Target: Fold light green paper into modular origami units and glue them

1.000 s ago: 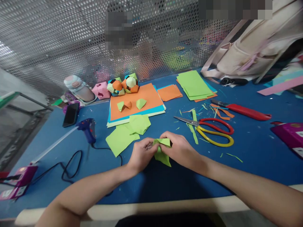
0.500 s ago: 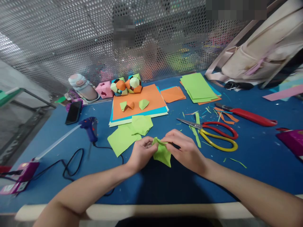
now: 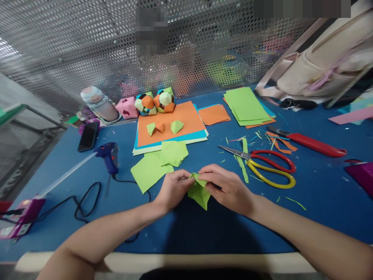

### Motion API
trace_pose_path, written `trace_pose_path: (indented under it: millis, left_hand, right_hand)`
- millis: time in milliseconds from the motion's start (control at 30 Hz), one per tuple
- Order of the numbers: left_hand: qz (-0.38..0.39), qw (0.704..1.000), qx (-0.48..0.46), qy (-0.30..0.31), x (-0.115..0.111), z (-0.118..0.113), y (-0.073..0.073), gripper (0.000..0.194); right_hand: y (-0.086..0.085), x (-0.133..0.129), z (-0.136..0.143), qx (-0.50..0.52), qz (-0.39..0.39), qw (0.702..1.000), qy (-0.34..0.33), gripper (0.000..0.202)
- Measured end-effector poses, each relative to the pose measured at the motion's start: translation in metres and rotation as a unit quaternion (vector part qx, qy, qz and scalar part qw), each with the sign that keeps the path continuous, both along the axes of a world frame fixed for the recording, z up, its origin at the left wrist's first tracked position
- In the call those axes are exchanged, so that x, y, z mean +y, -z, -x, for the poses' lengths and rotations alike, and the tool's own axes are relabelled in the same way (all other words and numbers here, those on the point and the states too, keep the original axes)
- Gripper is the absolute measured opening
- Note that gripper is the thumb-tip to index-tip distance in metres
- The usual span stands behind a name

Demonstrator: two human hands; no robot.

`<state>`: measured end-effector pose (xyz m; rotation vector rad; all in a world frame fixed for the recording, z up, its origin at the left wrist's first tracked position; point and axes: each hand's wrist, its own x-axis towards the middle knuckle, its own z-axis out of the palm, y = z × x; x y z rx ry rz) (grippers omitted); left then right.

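Both hands, left hand and right hand, are pinching the small folded lime-green paper piece between them, so squeezing too hard could easily crush its creases.

Both hands meet at the middle, fingers pinched

The left hand comes in from the lower left on a bare forearm, knuckles up, its fingers curled and its fingertips pressed together toward the right. The right hand reaches in from the lower right, palm down, thumb and forefinger closed in a pinch just beside the left fingertips. Both wrists sit low, and both forearms slant inward so that the hands nearly touch.
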<state>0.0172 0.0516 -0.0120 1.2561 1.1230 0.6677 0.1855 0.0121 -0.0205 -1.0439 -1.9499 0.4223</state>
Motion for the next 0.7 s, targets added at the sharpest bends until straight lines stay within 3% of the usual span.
trace_pose_path:
  millis: [200, 333, 400, 467, 567, 700]
  left_hand:
    - [0.0, 1.0, -0.004, -0.001, 0.001, 0.001, 0.002, 0.026]
    - [-0.017, 1.0, 0.017, 0.006, 0.001, 0.001, 0.004, 0.024]
    - [-0.029, 0.999, 0.034, 0.01, 0.001, 0.001, 0.004, 0.023]
    - [-0.049, 0.997, 0.047, 0.022, 0.0, 0.001, 0.003, 0.022]
    - [-0.078, 0.995, 0.049, 0.048, -0.003, 0.0, 0.001, 0.02]
    - [-0.093, 0.992, 0.042, 0.069, -0.003, 0.0, -0.001, 0.019]
  right_hand:
    - [-0.009, -0.003, 0.0, 0.01, 0.02, 1.0, -0.02, 0.021]
    - [-0.017, -0.004, 0.0, 0.107, 0.103, 0.989, -0.009, 0.026]
    - [-0.019, -0.001, 0.001, 0.168, 0.189, 0.967, 0.034, 0.031]
    - [-0.019, 0.003, 0.002, 0.232, 0.287, 0.926, 0.079, 0.035]
    - [-0.017, 0.009, 0.001, 0.286, 0.384, 0.873, 0.097, 0.033]
    - [-0.018, 0.012, -0.001, 0.237, 0.43, 0.869, 0.062, 0.019]
